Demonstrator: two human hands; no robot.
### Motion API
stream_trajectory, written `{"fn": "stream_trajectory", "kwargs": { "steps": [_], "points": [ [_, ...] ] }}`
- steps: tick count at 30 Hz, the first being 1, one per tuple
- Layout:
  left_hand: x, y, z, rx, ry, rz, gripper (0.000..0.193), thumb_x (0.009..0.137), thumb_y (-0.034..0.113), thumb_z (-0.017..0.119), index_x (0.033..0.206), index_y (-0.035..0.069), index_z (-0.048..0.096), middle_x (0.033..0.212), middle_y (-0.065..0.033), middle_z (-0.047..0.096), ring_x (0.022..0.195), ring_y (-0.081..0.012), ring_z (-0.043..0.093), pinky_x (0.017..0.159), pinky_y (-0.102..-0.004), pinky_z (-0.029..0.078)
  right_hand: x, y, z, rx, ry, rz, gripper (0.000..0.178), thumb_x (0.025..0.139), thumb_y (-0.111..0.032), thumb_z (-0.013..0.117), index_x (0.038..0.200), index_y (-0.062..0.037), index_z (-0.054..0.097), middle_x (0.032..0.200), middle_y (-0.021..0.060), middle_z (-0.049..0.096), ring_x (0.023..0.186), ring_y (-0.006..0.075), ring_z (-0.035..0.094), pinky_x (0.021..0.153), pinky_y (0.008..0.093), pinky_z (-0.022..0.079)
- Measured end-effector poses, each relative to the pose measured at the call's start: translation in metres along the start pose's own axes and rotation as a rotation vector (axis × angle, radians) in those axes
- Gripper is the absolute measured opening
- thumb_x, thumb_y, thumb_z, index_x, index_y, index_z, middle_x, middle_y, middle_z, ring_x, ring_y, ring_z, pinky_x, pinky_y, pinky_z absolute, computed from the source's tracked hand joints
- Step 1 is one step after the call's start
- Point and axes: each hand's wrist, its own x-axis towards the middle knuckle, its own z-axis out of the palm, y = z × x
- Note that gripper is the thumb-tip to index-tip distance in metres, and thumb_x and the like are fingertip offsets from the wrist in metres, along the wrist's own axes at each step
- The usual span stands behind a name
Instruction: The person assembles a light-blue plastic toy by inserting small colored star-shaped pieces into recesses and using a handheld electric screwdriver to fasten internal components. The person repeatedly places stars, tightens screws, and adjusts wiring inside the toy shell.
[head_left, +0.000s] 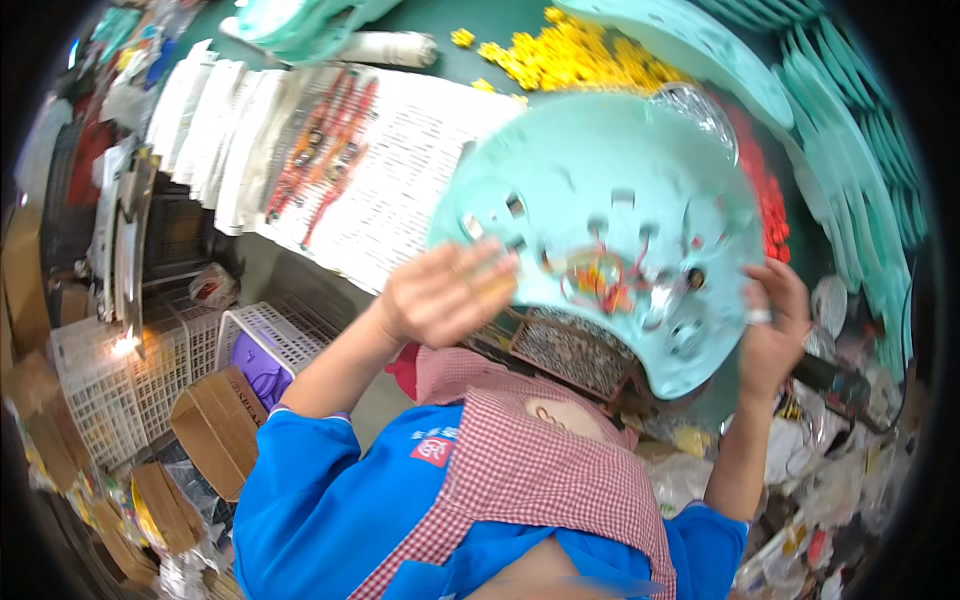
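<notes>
A large curved turquoise plastic shell (570, 180) lies in front of me, with square slots and round openings in its face. Thin red and yellow wires (605, 285) and a small dark round part (696, 279) sit in its lower middle. My left hand (455, 295) is over the shell's left edge, blurred, fingers stretched out and nothing visible in them. At the right rim is my right hand (775, 320), its fingers curled against the shell's edge. A white band wraps one of its fingers.
Yellow small plastic parts (585, 58) lie heaped behind the shell, red ones (770, 200) to its right. Bundled wired parts (325, 140) rest on white sheets (420, 150) at left. Turquoise shells (850, 170) are stacked far right. Crates (265, 330) and cardboard boxes (215, 430) stand low left.
</notes>
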Motion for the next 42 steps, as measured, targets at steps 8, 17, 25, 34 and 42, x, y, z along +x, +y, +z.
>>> {"fn": "stream_trajectory", "kwargs": {
  "steps": [8, 17, 25, 34, 42],
  "points": [
    [0.012, -0.314, -0.032, 0.827, 0.35, -0.691, 0.02, 0.089, 0.028, 0.063, 0.101, 0.016, 0.074, 0.067, -0.0104, 0.068, 0.065, -0.0312, 0.065, 0.072, -0.0392, 0.049, 0.042, 0.009, 0.032, 0.075, 0.0, -0.037, 0.013, 0.091, -0.003, 0.065, 0.102, 0.0029, 0.067, 0.092, 0.0054, 0.068, 0.086, 0.0103, 0.062, 0.078, 0.0239, 0.049],
    [0.038, -0.297, -0.005, 1.0, 0.422, -0.541, 0.037, 0.087, 0.039, 0.066, 0.116, 0.016, 0.068, 0.112, -0.0081, 0.069, 0.101, -0.0278, 0.065, 0.087, -0.0403, 0.05, 0.173, 0.026, 0.043, -0.745, 0.307, -0.732, 0.029, 0.087, -0.008, 0.063, 0.114, -0.0009, 0.067, 0.109, 0.014, 0.068, 0.103, 0.0343, 0.063, 0.094, 0.0429, 0.047],
    [0.082, -0.17, 0.098, -0.065, -0.341, -0.397, 0.017, 0.086, 0.021, 0.066, 0.095, 0.01, 0.075, 0.097, -0.0122, 0.071, 0.093, -0.0293, 0.067, 0.08, -0.0393, 0.053, 0.23, 0.051, 0.036, -0.666, -0.016, -0.679, 0.022, 0.084, -0.012, 0.065, 0.103, -0.0016, 0.067, 0.1, 0.0164, 0.064, 0.095, 0.036, 0.061, 0.082, 0.041, 0.049],
    [0.113, -0.149, 0.136, -0.04, -0.408, -0.567, 0.016, 0.084, 0.018, 0.062, 0.095, 0.007, 0.065, 0.095, -0.0156, 0.068, 0.091, -0.0346, 0.067, 0.075, -0.045, 0.054, -0.044, 0.002, -0.012, -0.614, -0.115, -0.871, 0.036, 0.065, 0.0, 0.069, 0.101, 0.0006, 0.073, 0.066, 0.0025, 0.047, 0.056, 0.0191, 0.047, 0.048, 0.0333, 0.038],
    [0.103, -0.17, 0.158, 0.189, -0.512, -0.553, 0.027, 0.08, 0.02, 0.071, 0.105, 0.009, 0.067, 0.095, -0.0143, 0.071, 0.091, -0.0343, 0.067, 0.079, -0.0452, 0.053, -0.116, 0.012, -0.013, -0.519, -0.528, -0.437, 0.015, 0.077, -0.021, 0.075, 0.086, -0.0098, 0.071, 0.064, 0.0033, 0.05, 0.058, 0.0219, 0.052, 0.05, 0.0346, 0.043]
  ]
}}
